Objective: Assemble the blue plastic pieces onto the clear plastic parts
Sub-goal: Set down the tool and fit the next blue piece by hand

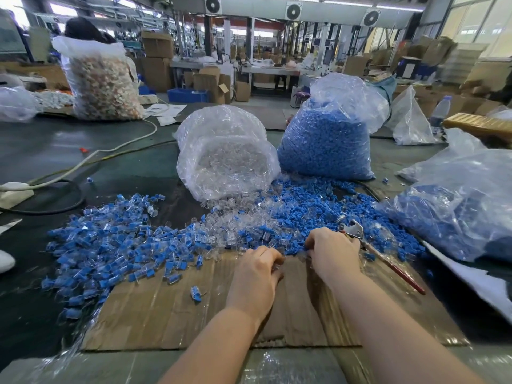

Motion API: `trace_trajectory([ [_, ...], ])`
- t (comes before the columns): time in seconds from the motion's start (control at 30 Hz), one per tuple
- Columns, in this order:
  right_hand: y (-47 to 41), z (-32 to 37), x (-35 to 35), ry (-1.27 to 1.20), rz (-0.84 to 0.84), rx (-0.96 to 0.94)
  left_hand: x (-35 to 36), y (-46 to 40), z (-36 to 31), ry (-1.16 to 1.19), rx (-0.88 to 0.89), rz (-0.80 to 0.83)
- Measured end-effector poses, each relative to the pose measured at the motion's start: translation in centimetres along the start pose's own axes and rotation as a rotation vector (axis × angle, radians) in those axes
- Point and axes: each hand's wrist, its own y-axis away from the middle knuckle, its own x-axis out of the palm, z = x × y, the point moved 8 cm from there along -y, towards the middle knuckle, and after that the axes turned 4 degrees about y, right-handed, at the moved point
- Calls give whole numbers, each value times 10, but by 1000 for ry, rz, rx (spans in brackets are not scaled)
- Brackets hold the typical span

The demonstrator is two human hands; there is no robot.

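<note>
Left hand: the left hand (256,275) lay low in the centre of the frame on the flat brown cardboard sheet (171,320), fingers curled at the edge of the parts; what they held could not be told.
Right hand: the right hand (333,252) sat just right of it, fingers bent down into the loose blue plastic pieces (310,206); any grip was hidden.
Clear parts: loose clear plastic parts (235,217) spilled from the open clear plastic bag (225,151) at centre.
Blue stock: a tall clear bag of blue pieces (327,142) stood right of centre.
Assembled pile: blue-and-clear joined pieces (110,245) were heaped at left of the cardboard.
Tool: red-handled metal pliers (388,259) lay just right of the right hand.
Far left: a large bag of pale mixed parts (102,84) stood in the upper left.
</note>
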Motion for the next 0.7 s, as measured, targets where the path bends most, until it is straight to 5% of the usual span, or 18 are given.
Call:
trace_trajectory([
  [0.7,50,31,-6,-437,-252,-121,-20,0,19,278,-208,-160],
])
